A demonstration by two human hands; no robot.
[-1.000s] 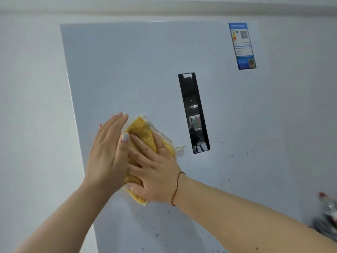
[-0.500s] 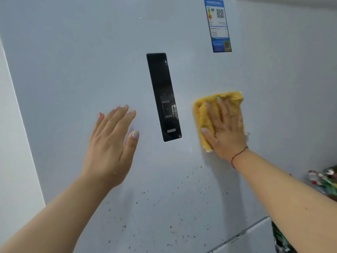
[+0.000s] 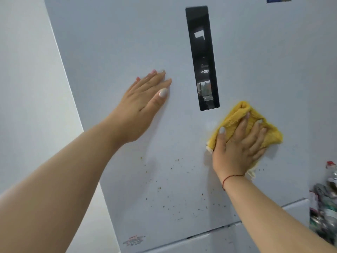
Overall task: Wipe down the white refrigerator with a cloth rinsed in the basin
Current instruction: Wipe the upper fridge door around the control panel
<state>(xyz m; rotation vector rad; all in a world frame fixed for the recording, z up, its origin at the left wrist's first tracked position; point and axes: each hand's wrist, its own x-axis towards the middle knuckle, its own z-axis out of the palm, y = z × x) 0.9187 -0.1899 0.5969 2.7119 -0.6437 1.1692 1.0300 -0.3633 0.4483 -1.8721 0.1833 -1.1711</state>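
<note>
The right hand [image 3: 238,148], fingers spread flat on the yellow cloth [image 3: 246,123], has slid it down the white refrigerator [image 3: 127,42] toward the brown specks [image 3: 175,181], while the left hand [image 3: 144,101] stays flat, empty, on the door.

Looks like a home kitchen: tall white refrigerator [image 3: 127,42] with a black glass control panel [image 3: 201,57] and food-spattered door, plain pale wall [image 3: 27,79] alongside, bottles and packets [image 3: 326,203] crowded at the right edge.
</note>
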